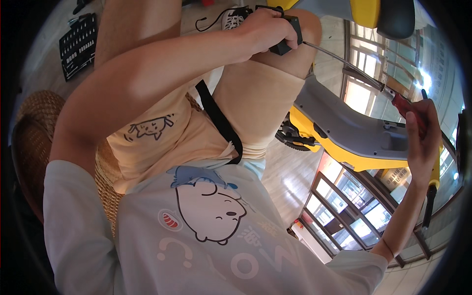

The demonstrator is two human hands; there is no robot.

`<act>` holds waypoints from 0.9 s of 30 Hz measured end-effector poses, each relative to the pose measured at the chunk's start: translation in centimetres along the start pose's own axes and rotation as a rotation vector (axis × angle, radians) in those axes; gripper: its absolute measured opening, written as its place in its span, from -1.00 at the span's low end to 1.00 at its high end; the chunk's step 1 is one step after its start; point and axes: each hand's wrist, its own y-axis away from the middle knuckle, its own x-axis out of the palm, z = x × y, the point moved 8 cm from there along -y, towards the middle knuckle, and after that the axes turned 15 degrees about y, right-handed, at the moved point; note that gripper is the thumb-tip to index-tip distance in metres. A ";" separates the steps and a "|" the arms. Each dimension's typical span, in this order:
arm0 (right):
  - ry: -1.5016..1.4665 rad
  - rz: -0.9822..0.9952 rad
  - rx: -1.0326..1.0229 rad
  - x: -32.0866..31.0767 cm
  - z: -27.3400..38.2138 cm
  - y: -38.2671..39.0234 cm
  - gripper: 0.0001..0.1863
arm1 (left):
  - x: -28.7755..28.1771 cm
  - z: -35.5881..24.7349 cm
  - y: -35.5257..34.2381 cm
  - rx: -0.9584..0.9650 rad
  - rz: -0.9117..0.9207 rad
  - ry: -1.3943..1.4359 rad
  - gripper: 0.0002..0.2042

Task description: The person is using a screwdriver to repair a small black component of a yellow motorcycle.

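My left hand (pixel 269 33) is closed around a small black box-shaped part (pixel 290 37), held over my raised bare knee. In my right hand (pixel 424 130), off to the right, is a screwdriver with a red handle (pixel 412 112) and a long metal shaft (pixel 351 67). Its shaft slants up and left, with the tip beside the black part; whether they touch I cannot tell. My left fingers hide some of the part. Behind the screwdriver stands a yellow and grey bike-like vehicle (pixel 356 123).
A black tool case (pixel 78 46) with several bits and sockets lies on the floor at upper left. A woven wicker seat (pixel 104 182) is under me. A thin black cable (pixel 216 19) runs near my shoe (pixel 233 18). Windows (pixel 344 211) line the right side.
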 end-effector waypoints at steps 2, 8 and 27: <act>-0.027 -0.071 0.002 -0.5 0.1 0.3 -0.81 | 0.1 -0.1 0.0 0.005 0.010 -0.010 -0.72; -0.127 -0.177 -0.045 -1.3 -0.8 0.7 -0.75 | 0.7 -0.3 0.2 0.044 0.057 -0.035 -0.67; -0.283 -0.093 0.262 0.9 -3.1 1.6 -0.68 | 0.7 -0.7 0.4 0.037 0.027 -0.024 -0.69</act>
